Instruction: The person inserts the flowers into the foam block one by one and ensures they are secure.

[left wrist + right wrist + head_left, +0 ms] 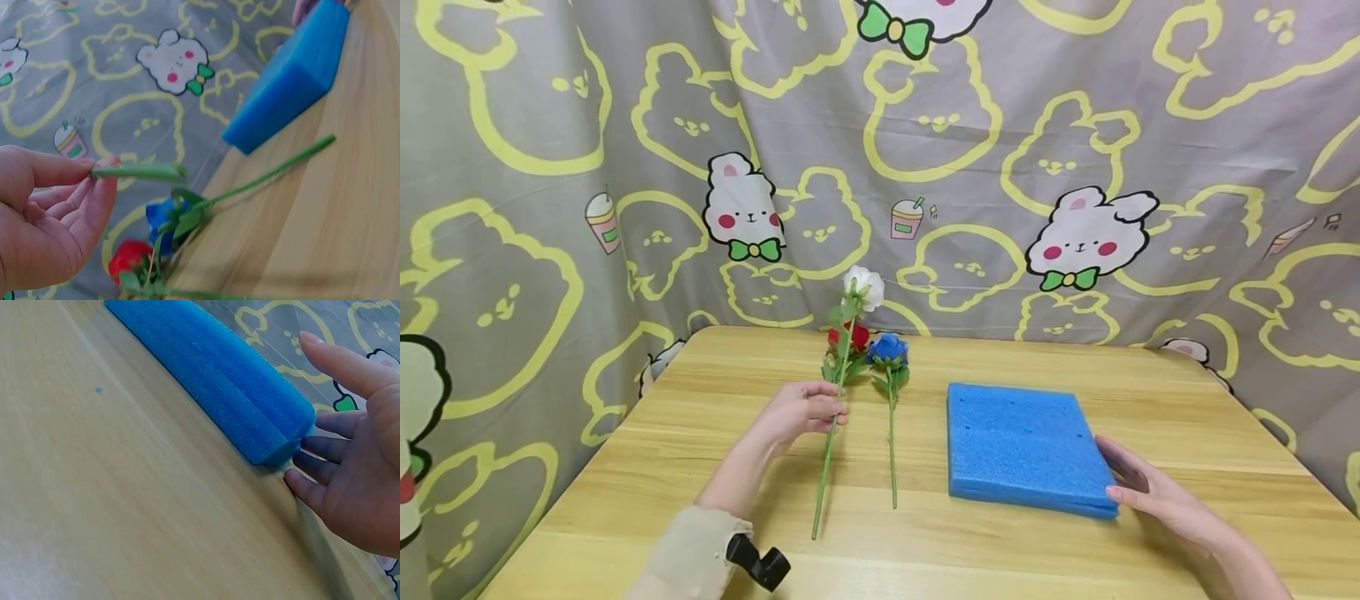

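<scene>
A white artificial rose (867,288) on a long green stem (140,171) is held up off the table, its stem pinched between the thumb and fingers of my left hand (801,412). Behind it lie a red rose (848,337) and a blue rose (888,351), the blue one's stem pointing toward me. On the right a square blue foam block (1022,442) rests flat, with small holes in its top. My right hand (362,437) is at the block's right side, fingers extended, the fingertips at its edge and the thumb apart from it in the right wrist view.
The wooden table (700,433) carries everything. A grey curtain (925,150) with cartoon bears and rabbits hangs behind and around it. A black mount (758,562) sits on the left wrist's cuff. A tiny blue crumb (99,390) lies near the foam block.
</scene>
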Action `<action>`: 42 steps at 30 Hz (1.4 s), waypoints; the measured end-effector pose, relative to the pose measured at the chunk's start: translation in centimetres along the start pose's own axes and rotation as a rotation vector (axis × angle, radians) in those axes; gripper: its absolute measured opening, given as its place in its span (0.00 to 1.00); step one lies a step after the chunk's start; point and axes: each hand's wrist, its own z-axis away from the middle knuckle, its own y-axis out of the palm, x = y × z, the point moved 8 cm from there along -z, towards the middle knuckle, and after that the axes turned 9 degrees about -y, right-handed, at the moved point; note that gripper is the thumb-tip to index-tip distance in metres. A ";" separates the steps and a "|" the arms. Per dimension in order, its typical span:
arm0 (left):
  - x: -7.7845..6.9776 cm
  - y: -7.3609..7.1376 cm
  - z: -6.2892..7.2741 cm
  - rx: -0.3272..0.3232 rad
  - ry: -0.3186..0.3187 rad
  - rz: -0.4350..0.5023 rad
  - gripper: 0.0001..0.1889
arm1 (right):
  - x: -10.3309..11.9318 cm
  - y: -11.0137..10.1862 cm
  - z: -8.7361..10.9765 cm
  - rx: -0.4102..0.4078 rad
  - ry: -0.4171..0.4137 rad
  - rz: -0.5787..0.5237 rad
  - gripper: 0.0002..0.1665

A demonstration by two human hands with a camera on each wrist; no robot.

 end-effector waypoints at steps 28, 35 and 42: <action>-2.6 10.9 -3.5 0.203 -0.001 0.077 0.31 | 0.1 -0.1 0.2 -0.025 -0.004 0.009 0.36; -2.9 14.0 -4.7 0.213 0.012 0.100 0.24 | 0.0 -0.3 0.3 -0.038 0.000 0.016 0.36; -3.2 16.8 -6.2 0.203 0.006 0.093 0.19 | 0.0 -0.2 0.1 -0.043 0.034 0.018 0.37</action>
